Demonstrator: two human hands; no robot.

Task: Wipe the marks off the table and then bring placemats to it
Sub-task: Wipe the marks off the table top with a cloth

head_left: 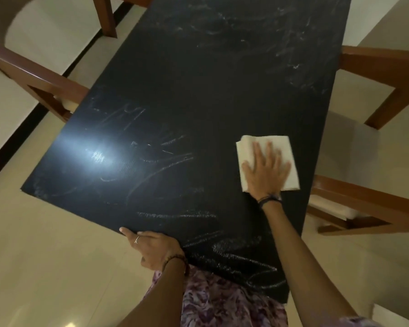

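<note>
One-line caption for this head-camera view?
Right hand presses a white cloth flat on the chalk-marked black table while the left hand grips its near edge.

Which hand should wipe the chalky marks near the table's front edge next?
Right. The right hand already presses flat on the white cloth, with the near marks just below it. The left hand grips the black table edge, holding no cloth.
</note>
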